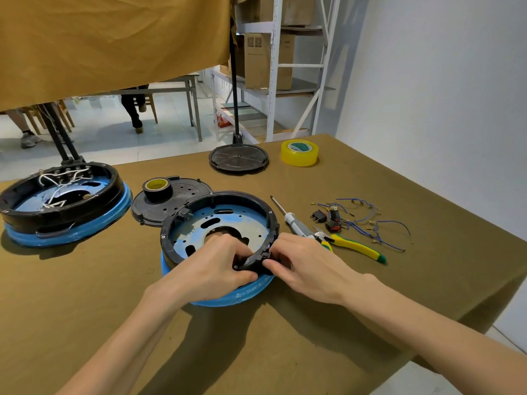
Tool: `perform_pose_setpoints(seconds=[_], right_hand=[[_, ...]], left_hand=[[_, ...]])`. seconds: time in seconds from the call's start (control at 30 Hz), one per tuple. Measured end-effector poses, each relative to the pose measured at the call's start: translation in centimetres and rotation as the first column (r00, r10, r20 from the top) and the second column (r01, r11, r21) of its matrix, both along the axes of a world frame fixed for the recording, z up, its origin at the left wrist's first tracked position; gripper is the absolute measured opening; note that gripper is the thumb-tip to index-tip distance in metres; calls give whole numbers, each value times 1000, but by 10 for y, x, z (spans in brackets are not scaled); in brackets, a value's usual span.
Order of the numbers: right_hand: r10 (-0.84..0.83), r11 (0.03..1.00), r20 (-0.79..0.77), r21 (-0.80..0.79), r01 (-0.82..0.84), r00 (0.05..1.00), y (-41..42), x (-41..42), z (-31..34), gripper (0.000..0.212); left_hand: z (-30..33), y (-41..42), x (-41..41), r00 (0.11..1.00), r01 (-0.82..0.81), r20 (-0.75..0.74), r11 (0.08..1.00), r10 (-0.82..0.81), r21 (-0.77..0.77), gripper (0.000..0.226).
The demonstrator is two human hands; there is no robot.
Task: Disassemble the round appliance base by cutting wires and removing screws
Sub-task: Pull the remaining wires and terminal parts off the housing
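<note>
Base (219,223) looked stripped: wires (368,220) lay cut near the right edge. My left hand (216,266) and right hand (305,266) pinched its ring (256,262), still attached.

white wall (442,67) | metal shelving (273,67) | pale floor (114,132) | grey table (182,84)

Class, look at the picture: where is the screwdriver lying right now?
In the head view the screwdriver lies on the table, right of the base, beside the pliers.
</note>
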State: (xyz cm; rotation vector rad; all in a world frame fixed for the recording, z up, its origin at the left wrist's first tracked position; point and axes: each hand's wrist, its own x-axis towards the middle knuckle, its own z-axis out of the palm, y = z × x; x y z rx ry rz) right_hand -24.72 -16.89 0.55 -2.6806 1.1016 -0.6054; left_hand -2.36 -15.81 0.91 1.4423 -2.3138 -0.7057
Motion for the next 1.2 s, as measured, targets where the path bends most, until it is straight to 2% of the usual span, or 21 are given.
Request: perform_pose_setpoints(seconds=[0.2, 0.33, 0.53, 0.63, 0.7, 0.87, 1.0, 1.07, 1.1, 1.17, 1.2], right_hand=[[-15, 991, 157, 132, -6, 987, -2, -3, -6, 24], [-63, 978, 259, 210, 7, 964, -3, 0, -14, 16], [-50, 995, 368, 95, 16, 929, 5, -5, -23, 9], [-149, 988, 455, 105, 113, 878, 7, -21, -29, 10], [-251, 968, 495, 119, 222, 832, -1, -36, -31, 10], [-551, 824, 424, 145, 547, 719, -55, -78, -25, 11], [-701, 712, 152, 89, 697, 697, -78, -90, -16, 36], [-675, 736, 91, 27, 676, 732, -71, -80, -14, 34], [-617, 785, 121, 28, 619, 777, -65, -72, -14, 29], [-418, 907, 247, 71, 414, 874, -48, -53, -8, 20], [-312, 950, 274, 68, 305, 910, -39, -42, -5, 22]], left_hand=[[2, -3, -1, 999, -42, -10, 999, 41, -34, 12], [1, -2, -1, 996, -62, -74, 997, 59, -43, 20], [-2, -3, 1, 997, -54, -67, 996, 49, -67, 24], [-2, -3, 3, 998, -53, -47, 997, 50, -59, 25], [-5, -1, 1, 997, -73, 20, 993, 75, -90, 24], [-17, 8, -13, 960, -145, 171, 916, 222, -373, 48], [-23, 12, -15, 958, -159, 150, 887, 245, -434, 52], [-25, 13, -14, 959, -165, 134, 878, 248, -450, 55], [-25, 14, -14, 960, -164, 130, 871, 249, -463, 55], [-26, 15, -14, 962, -153, 127, 861, 243, -485, 53], [-26, 16, -14, 964, -144, 127, 860, 234, -490, 52]])
